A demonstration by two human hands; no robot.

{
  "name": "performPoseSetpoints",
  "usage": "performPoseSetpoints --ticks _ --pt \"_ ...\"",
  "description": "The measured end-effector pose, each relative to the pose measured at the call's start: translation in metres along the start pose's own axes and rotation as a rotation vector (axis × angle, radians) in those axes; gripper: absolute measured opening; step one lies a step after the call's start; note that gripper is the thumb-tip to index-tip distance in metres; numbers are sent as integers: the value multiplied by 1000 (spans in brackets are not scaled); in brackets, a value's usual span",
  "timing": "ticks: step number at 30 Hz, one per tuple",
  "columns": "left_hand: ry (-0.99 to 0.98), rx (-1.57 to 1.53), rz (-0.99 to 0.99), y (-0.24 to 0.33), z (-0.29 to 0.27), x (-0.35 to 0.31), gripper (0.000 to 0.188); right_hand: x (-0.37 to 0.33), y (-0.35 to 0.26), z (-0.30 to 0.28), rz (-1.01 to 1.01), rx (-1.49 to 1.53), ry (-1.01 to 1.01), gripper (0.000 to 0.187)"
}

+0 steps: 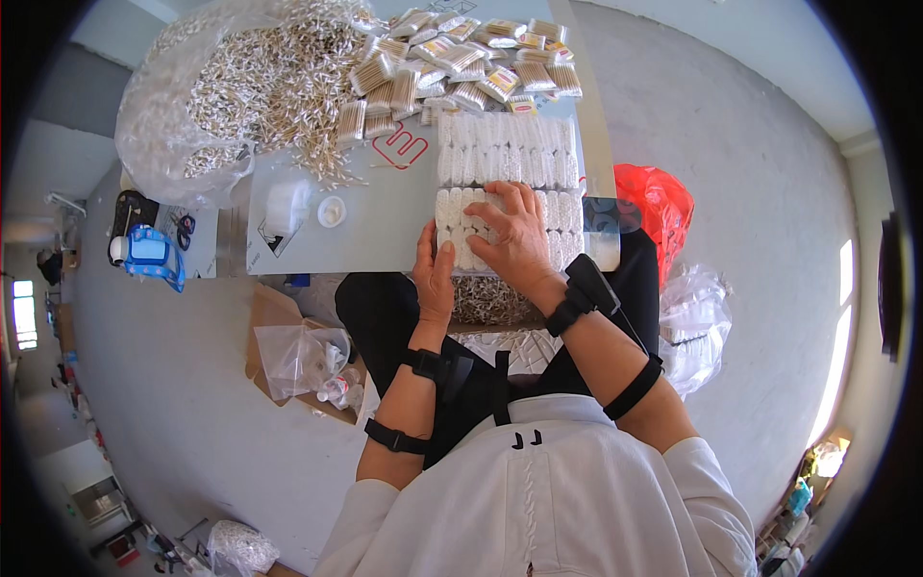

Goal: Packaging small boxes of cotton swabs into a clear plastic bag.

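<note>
A block of packed cotton swabs (508, 144) stands on end near the table's right front, its white tips facing up in several rows. My right hand (514, 236) lies over the near rows, fingers apart and bent, touching the swab tips. At the block's near left edge, my left hand (435, 274) is upright with its fingers stretched out along the side. Neither hand has lifted anything. The undersides of the right fingers are partly hidden.
Loose cotton swabs (279, 91) spill from a large clear plastic bag (144, 144) at the far left. Small swab packs (471, 67) heap at the back. A small round white tub (331, 212) stands left of the block. A red plastic bag (654, 207) hangs right of the table.
</note>
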State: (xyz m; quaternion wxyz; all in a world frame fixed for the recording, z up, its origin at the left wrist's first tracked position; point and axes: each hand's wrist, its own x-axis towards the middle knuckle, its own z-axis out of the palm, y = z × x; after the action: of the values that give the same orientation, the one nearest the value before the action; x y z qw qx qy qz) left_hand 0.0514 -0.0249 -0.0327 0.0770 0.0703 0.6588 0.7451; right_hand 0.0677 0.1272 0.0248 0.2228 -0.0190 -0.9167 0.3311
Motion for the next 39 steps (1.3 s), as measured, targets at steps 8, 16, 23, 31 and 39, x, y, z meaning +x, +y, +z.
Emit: performPoseSetpoints --ticks 8,16,23,31,39 --pt "-6 -8 -3 0 1 0 49 0 -1 -2 20 -12 -22 33" --pt "-11 15 5 5 2 0 49 -3 1 -10 -83 -8 -108 35" --pt "5 -59 -133 5 -6 3 52 -29 28 -40 65 102 196 40" --pt "72 -174 -355 -1 -25 27 26 -80 67 -52 657 598 11 41" --pt "-19 95 -260 47 -4 27 16 -87 81 -62 815 1067 94 32"
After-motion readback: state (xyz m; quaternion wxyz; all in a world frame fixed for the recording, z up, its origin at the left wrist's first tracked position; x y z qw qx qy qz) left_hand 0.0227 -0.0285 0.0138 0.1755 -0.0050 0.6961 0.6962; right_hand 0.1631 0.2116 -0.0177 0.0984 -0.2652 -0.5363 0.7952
